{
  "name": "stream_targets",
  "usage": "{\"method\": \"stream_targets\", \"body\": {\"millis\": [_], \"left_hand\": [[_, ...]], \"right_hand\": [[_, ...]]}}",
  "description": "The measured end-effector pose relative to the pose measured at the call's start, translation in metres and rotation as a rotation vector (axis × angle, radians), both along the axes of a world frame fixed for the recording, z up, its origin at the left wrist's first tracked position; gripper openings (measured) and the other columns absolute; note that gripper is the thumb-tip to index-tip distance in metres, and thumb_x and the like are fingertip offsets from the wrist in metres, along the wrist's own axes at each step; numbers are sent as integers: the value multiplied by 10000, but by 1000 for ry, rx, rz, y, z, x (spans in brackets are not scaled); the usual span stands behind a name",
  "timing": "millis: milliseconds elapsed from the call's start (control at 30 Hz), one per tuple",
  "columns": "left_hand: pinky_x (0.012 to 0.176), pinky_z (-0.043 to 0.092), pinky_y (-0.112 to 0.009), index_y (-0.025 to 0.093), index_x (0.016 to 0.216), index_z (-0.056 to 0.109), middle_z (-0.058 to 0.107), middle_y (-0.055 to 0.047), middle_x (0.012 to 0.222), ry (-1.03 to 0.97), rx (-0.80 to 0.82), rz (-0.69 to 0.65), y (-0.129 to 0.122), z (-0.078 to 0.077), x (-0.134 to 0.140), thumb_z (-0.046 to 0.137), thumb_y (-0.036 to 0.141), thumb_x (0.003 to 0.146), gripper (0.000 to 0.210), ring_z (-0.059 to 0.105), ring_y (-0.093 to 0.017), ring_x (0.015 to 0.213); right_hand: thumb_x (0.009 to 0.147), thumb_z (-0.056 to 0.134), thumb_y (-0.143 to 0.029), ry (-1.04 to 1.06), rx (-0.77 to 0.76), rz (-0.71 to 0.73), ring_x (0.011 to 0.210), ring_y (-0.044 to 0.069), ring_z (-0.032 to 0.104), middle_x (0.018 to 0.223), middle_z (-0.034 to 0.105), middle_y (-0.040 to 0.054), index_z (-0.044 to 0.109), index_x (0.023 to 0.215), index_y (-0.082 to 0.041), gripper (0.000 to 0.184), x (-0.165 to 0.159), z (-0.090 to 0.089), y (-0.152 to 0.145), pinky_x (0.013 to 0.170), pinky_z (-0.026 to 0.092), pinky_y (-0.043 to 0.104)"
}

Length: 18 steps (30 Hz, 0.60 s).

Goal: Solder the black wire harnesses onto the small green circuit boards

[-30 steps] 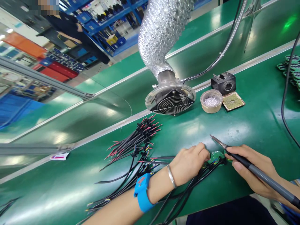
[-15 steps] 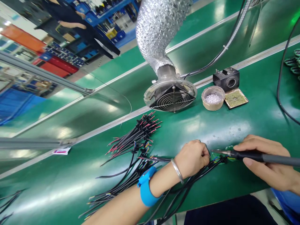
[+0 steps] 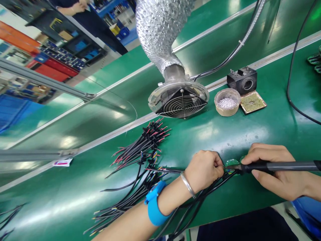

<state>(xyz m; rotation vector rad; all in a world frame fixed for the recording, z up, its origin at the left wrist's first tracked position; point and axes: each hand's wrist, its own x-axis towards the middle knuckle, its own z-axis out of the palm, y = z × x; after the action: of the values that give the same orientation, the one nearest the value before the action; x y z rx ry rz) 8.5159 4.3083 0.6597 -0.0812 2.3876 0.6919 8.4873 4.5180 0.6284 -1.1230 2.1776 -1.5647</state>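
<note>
My right hand (image 3: 278, 170) grips a soldering iron (image 3: 291, 166) by its dark handle. Its metal tip meets wire ends at a small green circuit board (image 3: 232, 162) on the bench. Against the board's left side, my left hand (image 3: 207, 169) is closed in a pinch. A black cable (image 3: 172, 170) runs under its wrist toward the pinched fingers, which hide the cable's end. Other black cables (image 3: 200, 202) with blue and yellow cores reach the board from below left. A silver bangle and a blue wrist strap (image 3: 156, 204) are on my left arm.
Bundles of black cables (image 3: 142, 144) lie left of my hands. A fume extractor (image 3: 182, 100) hangs over the bench. Behind my hands stand a bowl of solder bits (image 3: 227, 102), a sponge tray (image 3: 253, 102) and a black iron holder (image 3: 242, 81). A person stands far left.
My right hand has brought the soldering iron left and slightly down, so its tip is now close to my left fingertips. My left hand stays nearly in place. The camera view has shifted slightly.
</note>
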Motion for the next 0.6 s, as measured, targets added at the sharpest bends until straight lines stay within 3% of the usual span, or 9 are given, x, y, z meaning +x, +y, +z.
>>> {"method": "stream_targets", "body": {"millis": [600], "left_hand": [[593, 376, -251, 199, 718, 685, 683, 2, 700, 53, -89, -72, 2, 0, 1, 519, 172, 706, 169, 587, -151, 646]], "right_hand": [[779, 495, -131, 47, -23, -40, 564, 80, 487, 687, 559, -9, 590, 890, -174, 152, 0, -1, -5, 520, 370, 224]]}}
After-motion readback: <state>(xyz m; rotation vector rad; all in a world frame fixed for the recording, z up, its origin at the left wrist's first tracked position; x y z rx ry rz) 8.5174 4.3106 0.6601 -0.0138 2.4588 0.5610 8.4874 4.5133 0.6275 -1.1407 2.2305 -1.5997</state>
